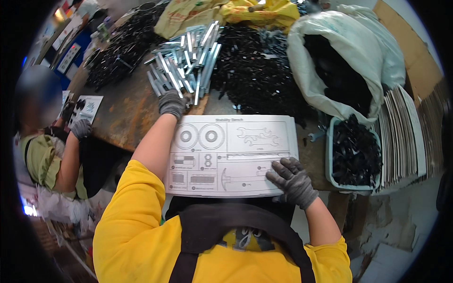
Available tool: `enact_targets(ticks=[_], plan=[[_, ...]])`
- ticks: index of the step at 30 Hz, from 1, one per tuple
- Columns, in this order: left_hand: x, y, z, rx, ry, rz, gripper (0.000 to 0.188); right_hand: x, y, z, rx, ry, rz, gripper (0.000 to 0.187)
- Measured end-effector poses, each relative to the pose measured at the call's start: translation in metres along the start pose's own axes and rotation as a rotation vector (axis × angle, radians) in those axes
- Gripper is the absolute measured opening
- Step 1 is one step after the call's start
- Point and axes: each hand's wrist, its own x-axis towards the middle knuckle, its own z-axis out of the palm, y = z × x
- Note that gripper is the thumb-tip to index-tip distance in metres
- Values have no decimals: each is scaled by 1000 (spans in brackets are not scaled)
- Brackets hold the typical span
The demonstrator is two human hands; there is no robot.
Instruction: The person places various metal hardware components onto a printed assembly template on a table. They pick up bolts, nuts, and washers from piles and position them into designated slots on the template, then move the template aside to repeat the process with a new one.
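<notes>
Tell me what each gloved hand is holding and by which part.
Left hand reaches into the pile of silvery metal rods; its grip is hidden. Right hand lies flat on the white printed sheet, holding nothing.

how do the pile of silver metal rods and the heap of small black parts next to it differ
The silver rods are long, pale and shiny; the black parts are short, dark and dull. The rods form a small, loosely fanned stack; the black parts spread in a wider, denser heap. The gloved left hand reaches to the near end of the rods, while the gloved right hand rests on the printed card, away from both. Both piles lie loose on the worn table.
</notes>
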Motion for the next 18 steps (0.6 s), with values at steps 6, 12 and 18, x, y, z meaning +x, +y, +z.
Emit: enact_targets(ticks=[6,12,18], plan=[[17,13,1,-77,-115,-166,49,-7,-3,-19,195,163,92,62],[35,-28,24,-1226,-221,-583,19,-32,66,-35,543,797,572,23],[-73,35,-11,-1355,-258,1,12,-30,132,-71,-314,-50,916,40]])
